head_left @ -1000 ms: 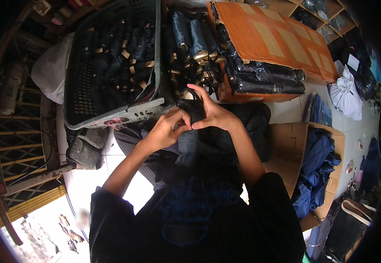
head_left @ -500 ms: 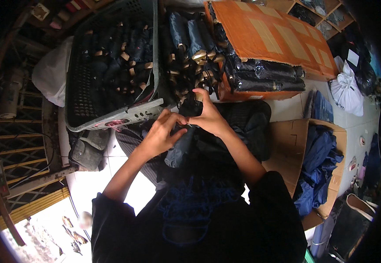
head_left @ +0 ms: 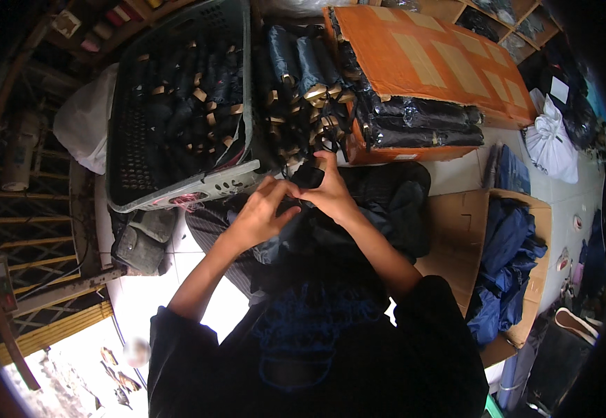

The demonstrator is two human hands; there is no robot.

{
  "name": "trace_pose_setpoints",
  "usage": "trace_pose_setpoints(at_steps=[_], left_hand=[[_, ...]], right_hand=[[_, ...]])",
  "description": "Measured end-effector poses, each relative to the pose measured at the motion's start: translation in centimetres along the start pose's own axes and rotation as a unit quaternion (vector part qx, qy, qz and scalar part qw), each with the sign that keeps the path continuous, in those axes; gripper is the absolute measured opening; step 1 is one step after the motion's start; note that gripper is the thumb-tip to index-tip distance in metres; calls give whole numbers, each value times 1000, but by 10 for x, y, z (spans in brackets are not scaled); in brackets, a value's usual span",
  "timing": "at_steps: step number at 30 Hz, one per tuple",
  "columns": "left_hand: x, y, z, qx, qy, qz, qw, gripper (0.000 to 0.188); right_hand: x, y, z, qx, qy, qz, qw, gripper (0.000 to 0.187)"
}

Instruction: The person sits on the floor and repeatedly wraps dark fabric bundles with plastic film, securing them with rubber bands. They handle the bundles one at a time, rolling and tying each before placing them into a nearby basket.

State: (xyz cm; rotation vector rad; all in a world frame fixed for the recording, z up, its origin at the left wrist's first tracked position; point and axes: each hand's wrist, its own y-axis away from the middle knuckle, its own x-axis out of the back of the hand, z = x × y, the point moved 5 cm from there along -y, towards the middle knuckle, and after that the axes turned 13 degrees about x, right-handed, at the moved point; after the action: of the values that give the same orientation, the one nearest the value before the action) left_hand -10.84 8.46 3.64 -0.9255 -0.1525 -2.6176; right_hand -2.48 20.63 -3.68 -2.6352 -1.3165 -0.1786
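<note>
A black folding umbrella (head_left: 308,175) lies over my lap, its handle end pointing away from me and its dark body partly hidden by my hands. My left hand (head_left: 265,211) is closed in a pinch at the umbrella's middle. Curved around the other side, my right hand (head_left: 332,194) grips it, index finger stretched toward the handle end. The fingertips of both hands meet over the umbrella; the small part pinched there is too small to make out. Just beyond my hands lie several dark folded umbrellas (head_left: 299,59) with light wood-coloured handle ends.
A grey plastic basket (head_left: 209,184) full of similar umbrellas stands at the far left. An orange cardboard box (head_left: 428,59) with wrapped black bundles is at the far right. Nearer on the right, an open brown box (head_left: 456,223) holds blue fabric (head_left: 508,268). A white sack (head_left: 554,150) lies beyond.
Both hands stay together on the umbrella and have shifted only slightly. The umbrella has turned a little between them, and less of its near end shows below my left hand.
</note>
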Motion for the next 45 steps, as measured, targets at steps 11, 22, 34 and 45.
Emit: trace_pose_setpoints(at_steps=[11,22,34,45], left_hand=[[2,0,-12,95,-1,-30,995,13],[-8,3,-20,49,-60,-79,994,16],[-13,22,-37,222,403,-137,877,13],[-21,19,-12,20,-51,48,997,32]], right_hand=[[0,-1,4,-31,-10,6,999,85],[-14,4,8,-38,39,2,999,80],[-8,5,-8,-52,53,-22,997,84],[2,10,27,-63,9,22,998,84]])
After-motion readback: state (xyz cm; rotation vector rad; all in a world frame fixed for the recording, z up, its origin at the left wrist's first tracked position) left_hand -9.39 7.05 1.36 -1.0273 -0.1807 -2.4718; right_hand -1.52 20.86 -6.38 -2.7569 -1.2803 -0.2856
